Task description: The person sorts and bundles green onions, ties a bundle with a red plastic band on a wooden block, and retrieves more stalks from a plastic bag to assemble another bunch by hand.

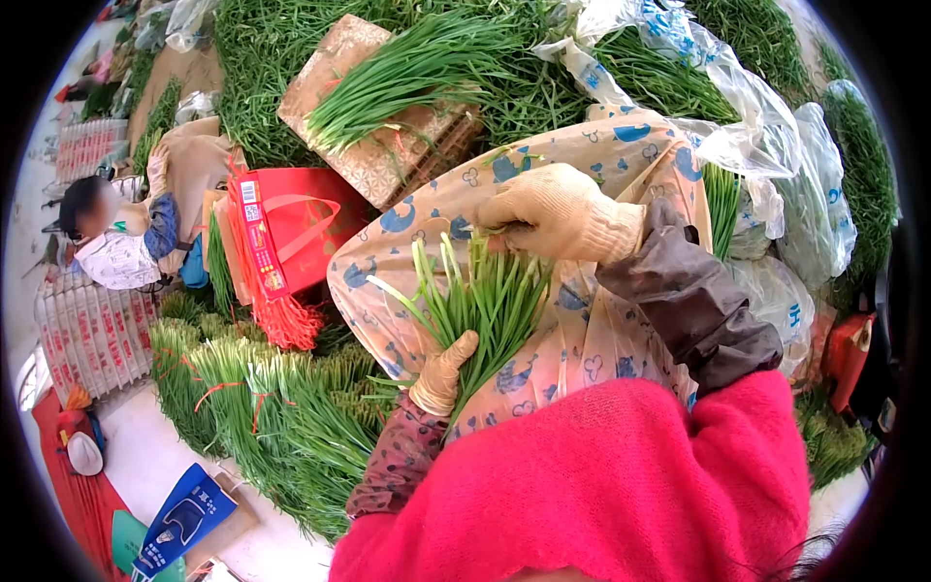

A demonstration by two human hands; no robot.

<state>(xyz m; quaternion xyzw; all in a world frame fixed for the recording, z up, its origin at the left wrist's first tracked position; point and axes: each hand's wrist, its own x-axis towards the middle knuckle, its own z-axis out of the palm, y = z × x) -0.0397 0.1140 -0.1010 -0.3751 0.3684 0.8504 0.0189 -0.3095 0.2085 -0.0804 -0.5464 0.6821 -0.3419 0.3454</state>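
Plainly, the bunch of green stalks [493, 303] is in front of your chest, over a pale plastic sheet [606, 335] printed with blue shapes. Its stalks are slim, smooth and bright green, paling to a yellowish white at some of the upper ends. They fan out loosely above your grip, the tops uneven, and one pale-tipped stalk juts out to the side. Below, they narrow and run down toward your pink sweater [582, 475].

Your two hands are apart. Your left hand [439, 376], in a thin tan glove, is closed around the lower part of the bunch, thumb laid across the stalks. Your right hand [551, 213], in a cream knitted glove, has its fingers curled at the top ends; you can't tell from here whether they pinch a stalk.

Beside the sheet you have a red bag [325, 238] with a fringe of red strips [286, 322] hanging by it, and below that, tied green bundles [252, 407] standing close together. Farther out, a patterned box [339, 63] bears another sheaf of greens [417, 78], and clear plastic wrapping [752, 116] lies over more greens.
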